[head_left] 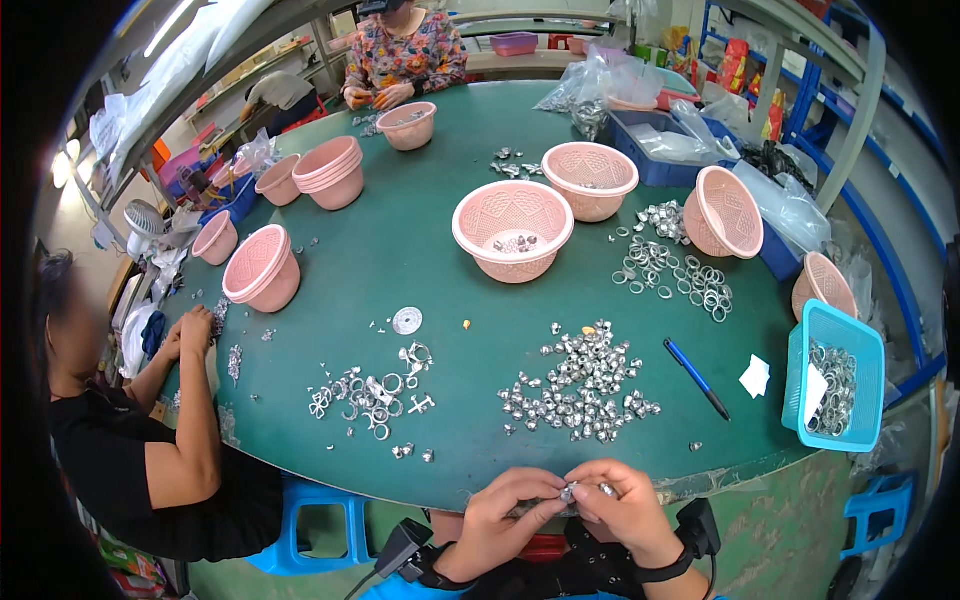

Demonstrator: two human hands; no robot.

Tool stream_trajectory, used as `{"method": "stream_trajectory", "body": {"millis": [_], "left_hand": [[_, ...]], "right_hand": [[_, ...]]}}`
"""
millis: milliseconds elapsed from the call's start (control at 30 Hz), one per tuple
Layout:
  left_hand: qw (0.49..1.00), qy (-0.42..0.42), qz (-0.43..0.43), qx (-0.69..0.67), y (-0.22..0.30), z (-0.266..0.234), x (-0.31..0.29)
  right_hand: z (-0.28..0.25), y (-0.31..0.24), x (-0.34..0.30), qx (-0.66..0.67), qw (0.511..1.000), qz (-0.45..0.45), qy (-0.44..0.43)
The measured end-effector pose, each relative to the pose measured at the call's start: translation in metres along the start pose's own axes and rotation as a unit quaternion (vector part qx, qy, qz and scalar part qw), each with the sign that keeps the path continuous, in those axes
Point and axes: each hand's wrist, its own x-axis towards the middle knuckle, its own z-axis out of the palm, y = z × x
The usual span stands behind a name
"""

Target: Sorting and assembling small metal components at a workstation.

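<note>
At the table's near edge, my left hand (508, 512) and my right hand (625, 508) meet, fingers bent in a pinch. Between the fingertips is a small shiny silver metal piece (570, 492); its exact shape is too small to make out. More silver shows under my right fingers. Just beyond my hands lies a loose pile of small rounded silver metal pieces (590, 385). To the left of it are silver rings and odd-shaped metal parts (375, 395). A single metal piece (696, 446) lies to the right, near the edge.
A blue pen (697, 378), white paper (756, 376) and a turquoise basket (800, 400) of metal pieces are at the right. Pink baskets (512, 265) and rings (710, 290) stand farther back. One person (130, 440) works at the left, another (405, 55) across the green table (400, 270).
</note>
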Motion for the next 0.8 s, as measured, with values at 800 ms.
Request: {"method": "stream_trajectory", "body": {"millis": [800], "left_hand": [[0.855, -0.035, -0.305, -0.418, -0.002, 0.0, -0.017]], "right_hand": [[-0.002, 0.003, -0.011, 0.13, 0.986, 0.083, -0.071]]}}
